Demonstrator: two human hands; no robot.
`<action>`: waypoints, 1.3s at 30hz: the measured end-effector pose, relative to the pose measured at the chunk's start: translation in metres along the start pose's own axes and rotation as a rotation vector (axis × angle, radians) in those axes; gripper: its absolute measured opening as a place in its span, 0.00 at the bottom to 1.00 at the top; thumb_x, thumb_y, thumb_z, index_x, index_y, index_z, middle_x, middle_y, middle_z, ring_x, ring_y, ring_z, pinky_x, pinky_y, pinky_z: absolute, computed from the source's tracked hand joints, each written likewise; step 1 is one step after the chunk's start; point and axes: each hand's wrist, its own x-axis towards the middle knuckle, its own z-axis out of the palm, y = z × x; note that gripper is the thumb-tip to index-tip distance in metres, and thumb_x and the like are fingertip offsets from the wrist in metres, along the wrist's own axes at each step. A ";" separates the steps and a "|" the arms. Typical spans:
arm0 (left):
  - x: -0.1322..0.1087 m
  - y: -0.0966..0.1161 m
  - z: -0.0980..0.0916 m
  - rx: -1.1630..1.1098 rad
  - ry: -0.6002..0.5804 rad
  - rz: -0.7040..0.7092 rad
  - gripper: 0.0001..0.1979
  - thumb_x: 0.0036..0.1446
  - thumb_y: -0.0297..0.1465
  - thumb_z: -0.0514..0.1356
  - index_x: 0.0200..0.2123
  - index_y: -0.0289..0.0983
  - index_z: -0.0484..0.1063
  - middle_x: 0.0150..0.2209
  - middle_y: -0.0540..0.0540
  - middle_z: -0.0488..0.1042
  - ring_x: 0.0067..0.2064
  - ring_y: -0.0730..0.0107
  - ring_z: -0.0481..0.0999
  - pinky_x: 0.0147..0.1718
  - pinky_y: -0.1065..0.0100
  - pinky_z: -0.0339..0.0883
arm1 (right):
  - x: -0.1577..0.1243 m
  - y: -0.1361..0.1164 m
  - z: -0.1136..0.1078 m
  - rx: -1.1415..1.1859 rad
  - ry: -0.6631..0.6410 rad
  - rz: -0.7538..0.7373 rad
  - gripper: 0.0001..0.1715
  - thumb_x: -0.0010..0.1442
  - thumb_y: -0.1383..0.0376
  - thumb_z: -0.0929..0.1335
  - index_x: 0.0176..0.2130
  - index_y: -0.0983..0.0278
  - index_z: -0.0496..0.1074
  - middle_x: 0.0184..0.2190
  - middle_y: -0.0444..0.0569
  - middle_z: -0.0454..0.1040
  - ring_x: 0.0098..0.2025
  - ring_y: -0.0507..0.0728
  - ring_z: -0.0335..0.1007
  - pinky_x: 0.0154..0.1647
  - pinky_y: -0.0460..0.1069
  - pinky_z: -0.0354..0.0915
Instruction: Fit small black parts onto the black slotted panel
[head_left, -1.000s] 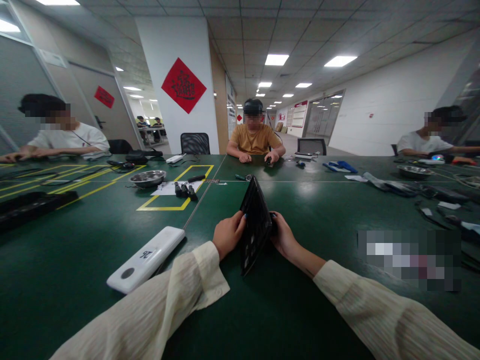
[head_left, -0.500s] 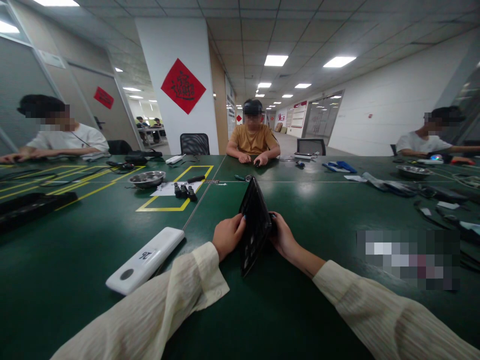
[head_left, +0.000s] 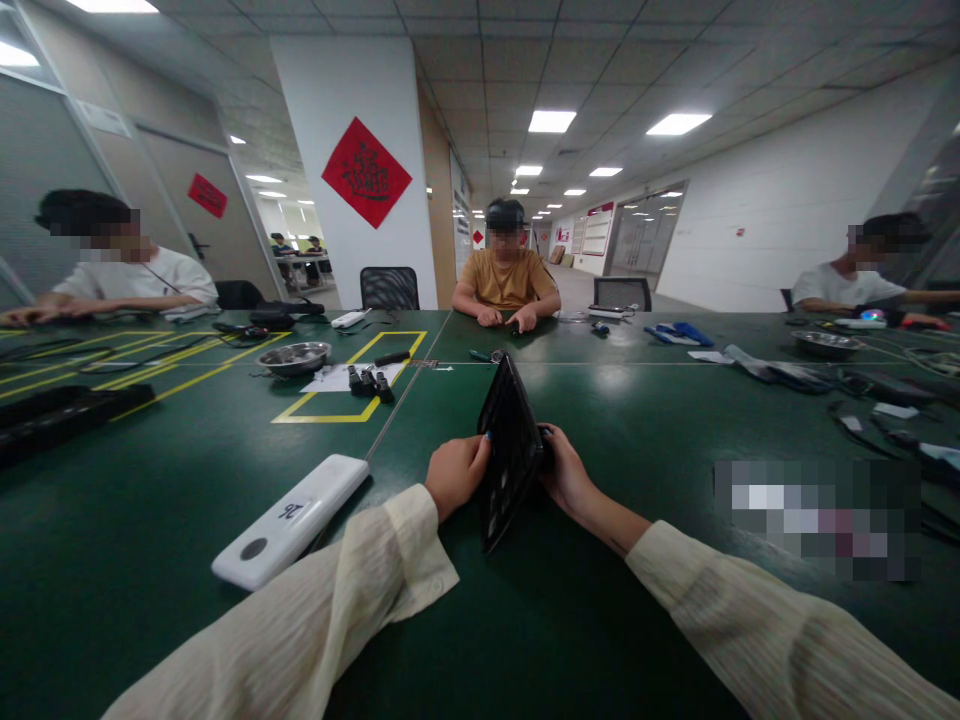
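A flat black plastic panel [head_left: 510,455] stands on its edge in front of me, turned so that I see it steeply from the side. Recessed or ribbed shapes show faintly on its left face. My left hand [head_left: 459,470] grips that face with the thumb pressed on it, the other fingers curled out of sight. On the opposite side, my right hand [head_left: 570,470] is closed around a dark part against the panel's right face; its fingertips are hidden. To the left of my left hand lies a white power bank [head_left: 292,522] marked 26.
On the green table [head_left: 645,430] stand a metal bowl [head_left: 294,358] and several black cylindrical parts [head_left: 371,383] on paper. A black tray [head_left: 71,415] lies far left, cables and bags right. A co-worker [head_left: 506,280] sits opposite; others sit at both sides.
My hands and the black panel have hardly moved. Across the table, the co-worker's hands have shifted slightly.
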 end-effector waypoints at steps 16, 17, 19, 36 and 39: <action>0.000 0.000 -0.001 0.017 0.044 -0.017 0.19 0.63 0.40 0.37 0.34 0.41 0.64 0.30 0.48 0.74 0.33 0.67 0.74 0.29 0.71 0.55 | 0.000 0.000 -0.001 -0.011 0.003 -0.011 0.14 0.46 0.59 0.66 0.36 0.59 0.64 0.26 0.41 0.70 0.28 0.54 0.66 0.22 0.47 0.60; 0.000 0.000 -0.001 0.020 0.042 -0.015 0.19 0.63 0.40 0.37 0.34 0.40 0.64 0.30 0.47 0.74 0.33 0.66 0.74 0.29 0.70 0.55 | -0.001 0.000 0.000 -0.013 0.004 -0.010 0.15 0.46 0.59 0.66 0.36 0.59 0.64 0.26 0.41 0.69 0.28 0.54 0.66 0.21 0.46 0.60; -0.001 0.001 -0.002 0.026 0.038 -0.012 0.19 0.63 0.39 0.37 0.36 0.40 0.65 0.31 0.46 0.74 0.34 0.66 0.74 0.29 0.70 0.55 | -0.001 -0.001 0.001 -0.013 0.010 -0.009 0.15 0.46 0.59 0.66 0.36 0.59 0.64 0.26 0.41 0.69 0.28 0.54 0.66 0.21 0.46 0.60; 0.000 0.000 0.003 0.049 0.063 -0.044 0.18 0.64 0.40 0.38 0.39 0.39 0.63 0.31 0.47 0.75 0.33 0.66 0.74 0.27 0.70 0.54 | 0.001 0.001 0.000 0.015 0.001 -0.002 0.14 0.45 0.60 0.66 0.36 0.59 0.64 0.26 0.41 0.70 0.29 0.54 0.67 0.22 0.47 0.60; 0.000 0.000 0.003 0.053 0.068 -0.024 0.17 0.64 0.40 0.37 0.40 0.40 0.62 0.31 0.47 0.75 0.33 0.66 0.75 0.28 0.70 0.55 | 0.000 0.001 0.000 0.021 0.003 -0.002 0.14 0.46 0.60 0.66 0.36 0.59 0.64 0.26 0.41 0.70 0.29 0.54 0.67 0.23 0.47 0.60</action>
